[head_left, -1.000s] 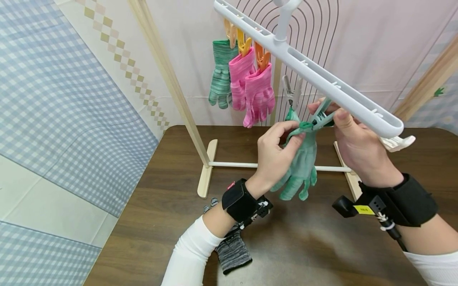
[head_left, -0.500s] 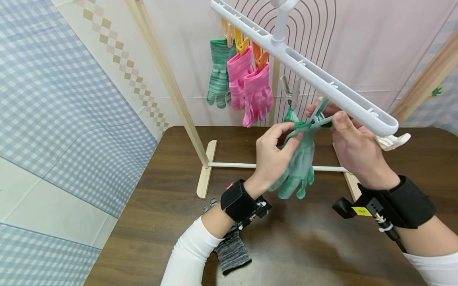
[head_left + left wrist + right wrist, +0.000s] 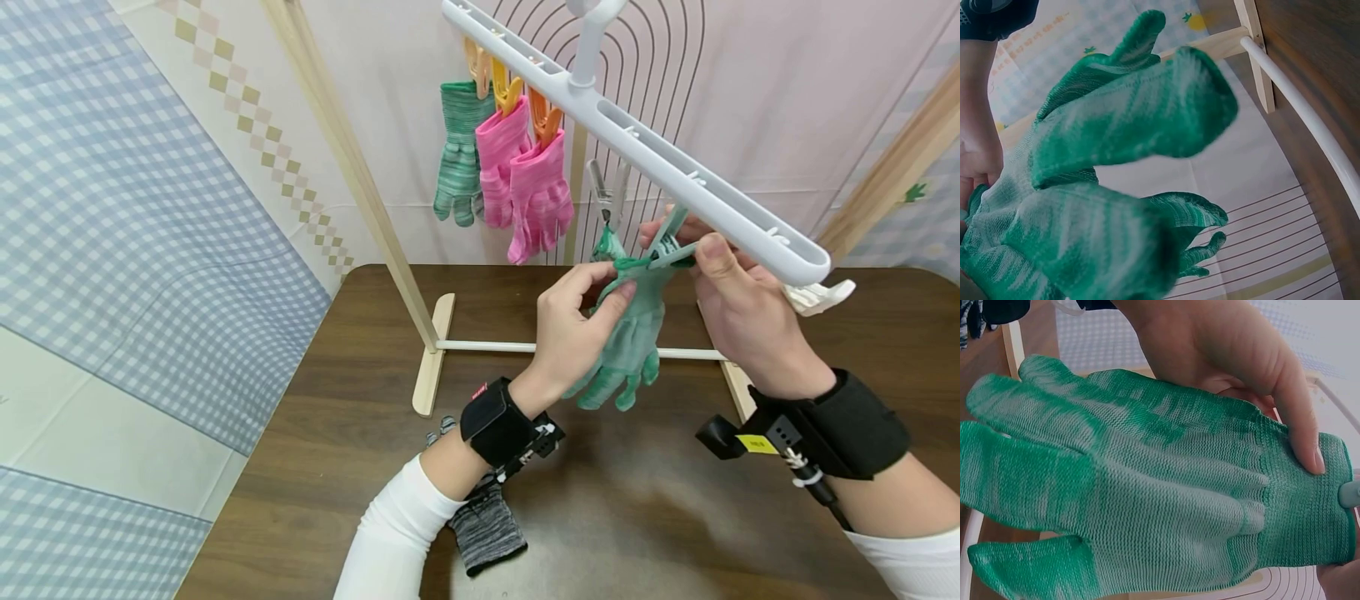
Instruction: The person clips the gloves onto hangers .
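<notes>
A green knit glove (image 3: 633, 333) hangs fingers down below the white hanger bar (image 3: 705, 187). My left hand (image 3: 573, 325) pinches its cuff between thumb and fingers. On the other side, my right hand (image 3: 750, 312) holds a pale green clothespin (image 3: 667, 242) by its handles, with the clip end at the cuff. The right wrist view has the glove (image 3: 1172, 487) broadside, the left thumb lying on its cuff and the clip's tip (image 3: 1350, 494) at the cuff edge. Glove fingers (image 3: 1122, 125) fill much of the left wrist view. Behind, a grey clothespin (image 3: 609, 196) holds another green piece (image 3: 606, 243), mostly hidden.
From the bar's far end hang a green glove (image 3: 459, 154) and two pink gloves (image 3: 542, 196) on coloured clothespins. A white clothespin (image 3: 817, 296) shows beyond my right hand. A grey-black glove (image 3: 487, 529) lies on the brown table (image 3: 360, 483), partly under my left forearm.
The hanger bar has shifted slightly left in view. The held glove's fingers have swung up a little, and its cuff is spread slightly wider. Both hands keep their grip.
</notes>
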{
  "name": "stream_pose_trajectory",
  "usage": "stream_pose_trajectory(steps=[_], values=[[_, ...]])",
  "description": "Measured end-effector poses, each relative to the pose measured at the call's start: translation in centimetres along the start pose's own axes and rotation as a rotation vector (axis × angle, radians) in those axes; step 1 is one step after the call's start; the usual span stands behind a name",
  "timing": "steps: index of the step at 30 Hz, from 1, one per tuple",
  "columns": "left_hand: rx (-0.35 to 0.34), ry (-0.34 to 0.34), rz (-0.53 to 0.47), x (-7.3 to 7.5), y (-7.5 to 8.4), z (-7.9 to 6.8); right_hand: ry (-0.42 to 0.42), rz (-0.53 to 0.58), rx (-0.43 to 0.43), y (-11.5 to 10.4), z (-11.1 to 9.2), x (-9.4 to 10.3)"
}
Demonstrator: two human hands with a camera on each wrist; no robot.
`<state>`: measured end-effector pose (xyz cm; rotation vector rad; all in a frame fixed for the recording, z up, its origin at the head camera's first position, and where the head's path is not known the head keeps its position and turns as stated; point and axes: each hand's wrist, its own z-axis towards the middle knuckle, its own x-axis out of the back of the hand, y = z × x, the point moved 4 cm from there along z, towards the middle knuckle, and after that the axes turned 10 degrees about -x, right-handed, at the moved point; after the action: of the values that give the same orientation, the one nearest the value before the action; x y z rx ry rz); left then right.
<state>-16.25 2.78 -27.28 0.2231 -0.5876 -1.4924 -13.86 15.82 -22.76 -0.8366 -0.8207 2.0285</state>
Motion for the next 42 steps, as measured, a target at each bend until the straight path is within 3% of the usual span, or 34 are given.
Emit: stream_pose_trajectory(steps=[19, 29, 36, 42], values=[[0.009, -0.036, 0.012, 0.3, -0.4, -0.7, -0.004, 0.012, 0.023, 0.1, -0.1, 0.2], [0.009, -0.035, 0.026, 0.3, -0.5, -0.9, 0.007, 0.046, -0.059, 1.0, -1.2, 0.7], [-0.005, -0.037, 0.036, 0.4, -0.4, -1.0, 0.042, -0.007, 0.011, 1.7, -1.6, 1.5], [-0.011, -0.037, 0.048, 0.4, -0.5, -1.0, 0.058, 0.017, 0.000, 2.1, -2.1, 2.2]])
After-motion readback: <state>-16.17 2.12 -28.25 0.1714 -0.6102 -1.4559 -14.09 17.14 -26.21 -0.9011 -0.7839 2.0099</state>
